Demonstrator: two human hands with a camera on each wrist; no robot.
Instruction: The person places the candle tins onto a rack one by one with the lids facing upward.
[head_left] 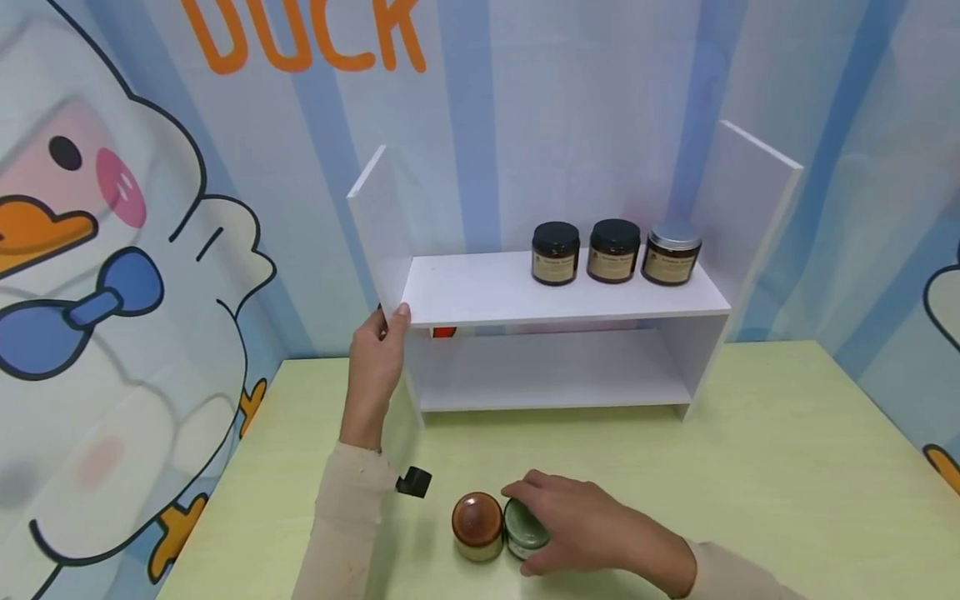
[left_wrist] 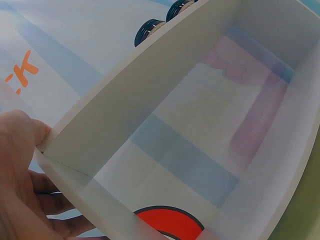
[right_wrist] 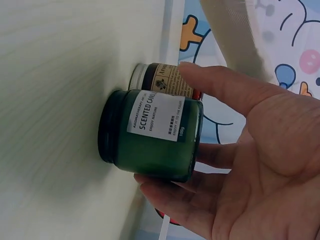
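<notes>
At the left side panel of a white two-tier shelf (head_left: 562,317), my left hand (head_left: 378,346) grips the board where it meets the upper tier. Its thumb lies at the front edge, its fingers behind the panel (left_wrist: 75,200). My right hand (head_left: 585,521) curves around a green scented candle jar (right_wrist: 155,150), which stands lid down on the table. The fingertips lie along one side of the green jar, while the thumb is spread apart from it. Close beside it stands an amber candle jar (head_left: 477,525) with a tan label, also lid down.
On the upper tier, toward the right, stand two dark jars (head_left: 556,254) (head_left: 614,252) with black lids and one with a silver lid (head_left: 672,253). The pale green table (head_left: 795,433) meets a blue striped backdrop with a cartoon duck (head_left: 90,300) at left.
</notes>
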